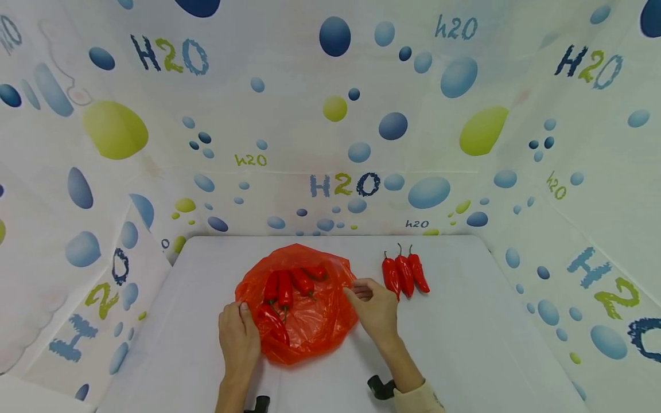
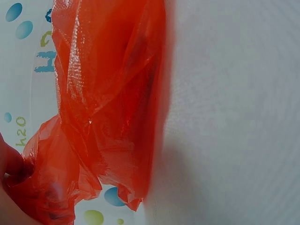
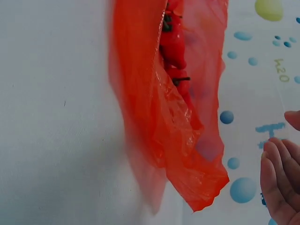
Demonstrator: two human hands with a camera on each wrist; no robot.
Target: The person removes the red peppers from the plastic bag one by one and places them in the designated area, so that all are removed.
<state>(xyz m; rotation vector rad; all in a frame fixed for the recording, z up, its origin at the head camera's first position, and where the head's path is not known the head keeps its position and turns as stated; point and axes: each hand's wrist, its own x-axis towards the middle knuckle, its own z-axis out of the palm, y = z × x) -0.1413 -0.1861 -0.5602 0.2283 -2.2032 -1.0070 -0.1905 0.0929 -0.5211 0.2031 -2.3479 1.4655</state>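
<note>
A thin orange-red plastic bag (image 1: 315, 338) lies on the table with its mouth spread wide. Inside it are several red chili peppers (image 1: 284, 289), mostly toward the back and left. My left hand (image 1: 238, 338) pinches the bag's left rim; the left wrist view has the plastic gathered between thumb and fingers (image 2: 10, 161). Beside the right rim is my right hand (image 1: 376, 307), its fingers loosely bent. In the right wrist view those fingers (image 3: 276, 183) are apart from the bag and hold nothing. Three more red chili peppers (image 1: 404, 275) lie side by side right of the bag.
The white table (image 1: 465, 344) backs onto a sheet (image 1: 289, 115) printed with blue and green drops and H2O lettering, which also rises at both sides. Black pieces (image 1: 381, 388) show near both wrists.
</note>
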